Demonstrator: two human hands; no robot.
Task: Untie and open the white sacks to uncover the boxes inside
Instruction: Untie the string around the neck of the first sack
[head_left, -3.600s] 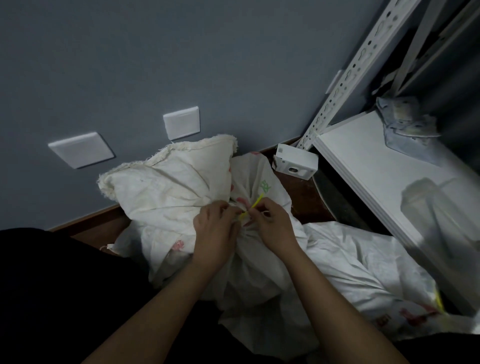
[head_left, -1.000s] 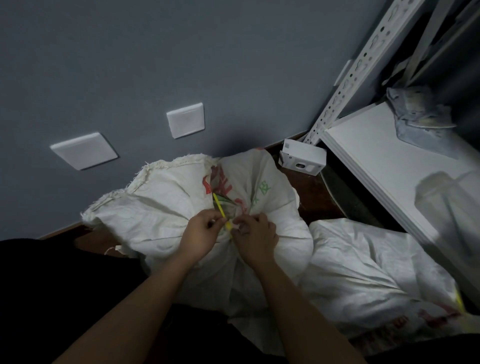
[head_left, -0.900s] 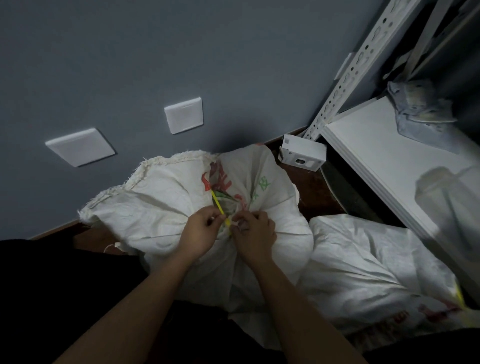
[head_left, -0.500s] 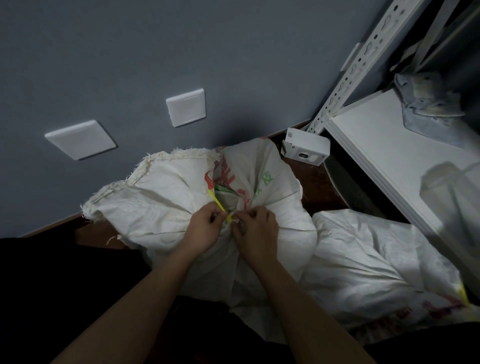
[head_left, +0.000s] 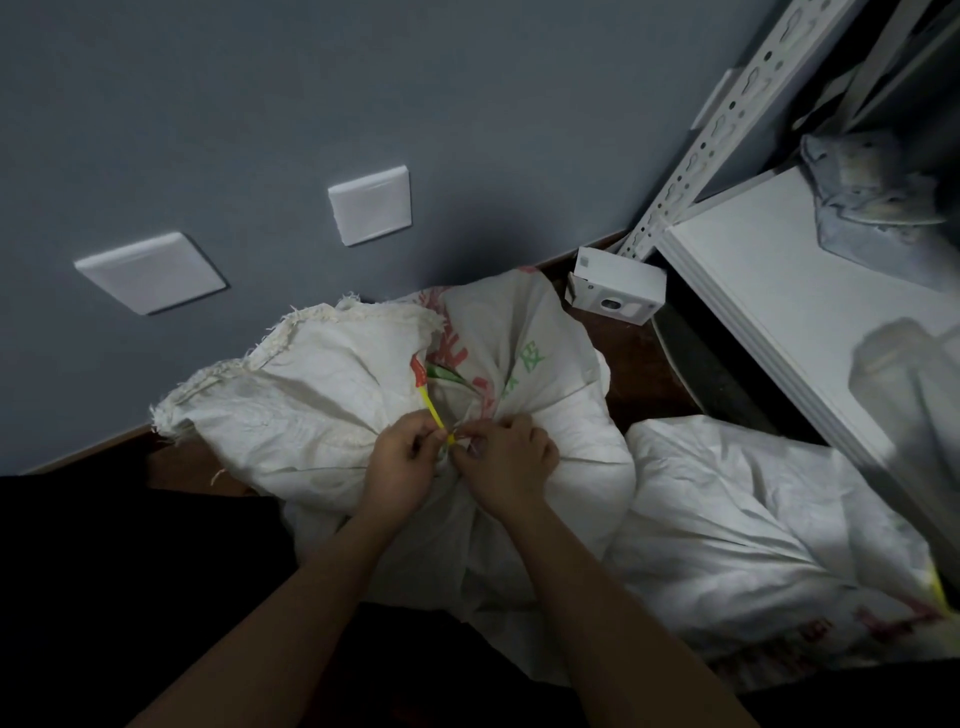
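The fingers (head_left: 415, 441) of the left hand (head_left: 397, 470) are curled in and pinch a thin yellow tie (head_left: 435, 418) at the gathered neck of a white sack (head_left: 332, 410), while those of the right hand (head_left: 506, 465) are bent tight around the knot just beside them, thumb and forefinger nipping the same tie where it crosses the bunched cloth. The two hands touch or nearly touch over the knot. The free end of the tie runs up and to the left from the left hand toward a red mark on the sack. The sack sits on a dark wooden floor (head_left: 636, 364) against a grey wall (head_left: 363, 78), its frayed open edge folded over to the left and red and green print showing near the neck. A second white sack (head_left: 753, 545) lies just to the right of it, touching it, with red print along its lower side. Behind the tied sack, near the wall, a small white box (head_left: 618, 291) lies on the floor at the foot of a perforated metal upright (head_left: 727, 119). A white shelf (head_left: 805, 312) runs along the right, with a crumpled grey bag (head_left: 872, 197) at its far end. Two white plates (head_left: 371, 210) are set on the wall
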